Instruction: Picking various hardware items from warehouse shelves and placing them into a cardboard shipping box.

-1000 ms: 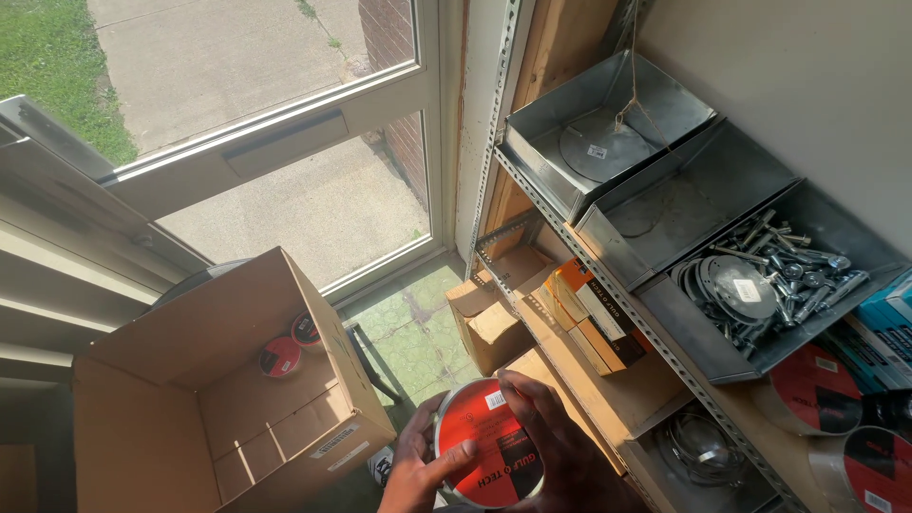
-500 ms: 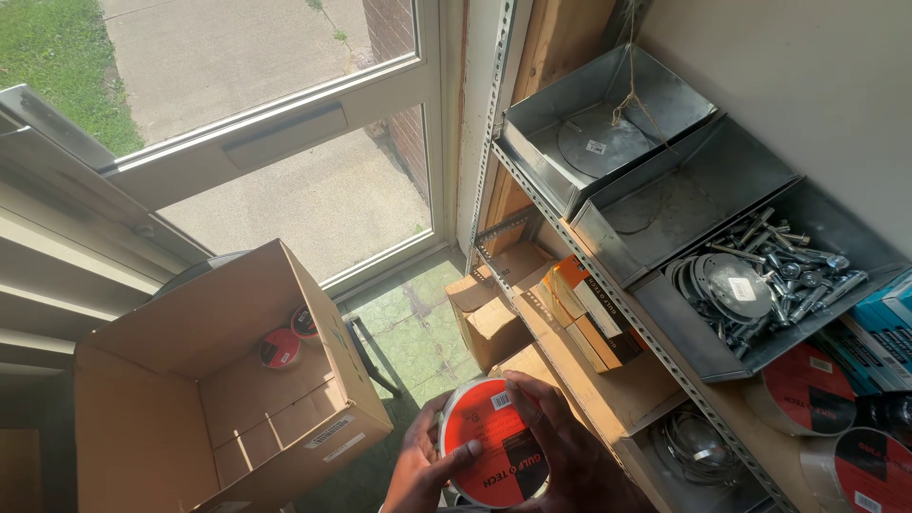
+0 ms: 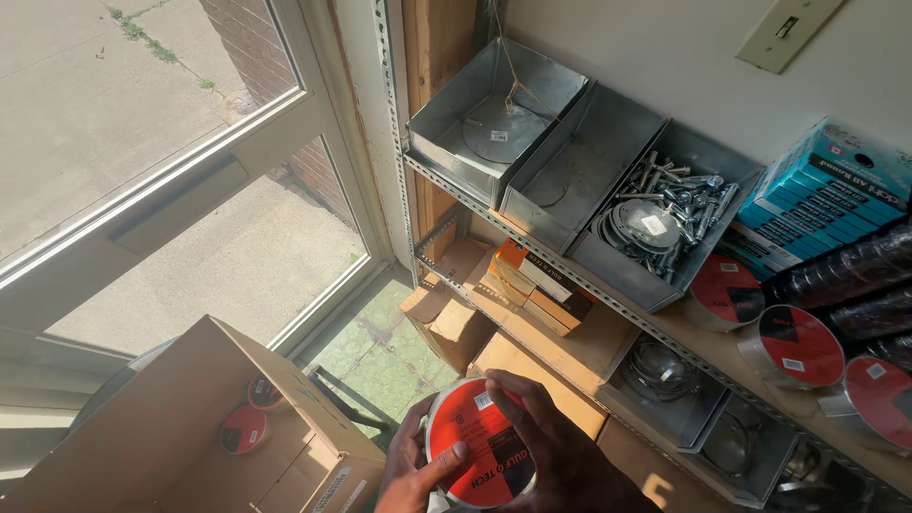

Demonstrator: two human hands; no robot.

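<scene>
Red-faced tape roll (image 3: 475,445) at bottom centre of the head view, held in both hands in front of the shelving, face turned up toward the camera, black band and small white label on it. Left hand (image 3: 410,472) under and on the near-left edge, thumb pressed across the red face, other fingers curled behind the roll. Right hand (image 3: 551,446) over the right side, fingers (image 3: 518,404) bent over the top rim and closed against it; palm probably against the roll's side, but that part is hidden. Both hands gripping, neither spread open. Lower left, well apart from the roll: open cardboard box (image 3: 171,418) with flaps up, two more red rolls (image 3: 244,429) lying inside it. Right of the hands: metal shelf rack (image 3: 608,299) with a stack of orange and brown small boxes (image 3: 537,285) on the lower level and loose brown cartons (image 3: 446,318) below it. Upper level: three grey metal bins (image 3: 570,176), the right one full of bolts and hardware (image 3: 674,204). Further right on that shelf: red-faced silver rolls (image 3: 793,347) standing on edge, a stack of teal boxes (image 3: 817,195) behind them. Glass door (image 3: 171,171) on the left, sunlit concrete outside.
</scene>
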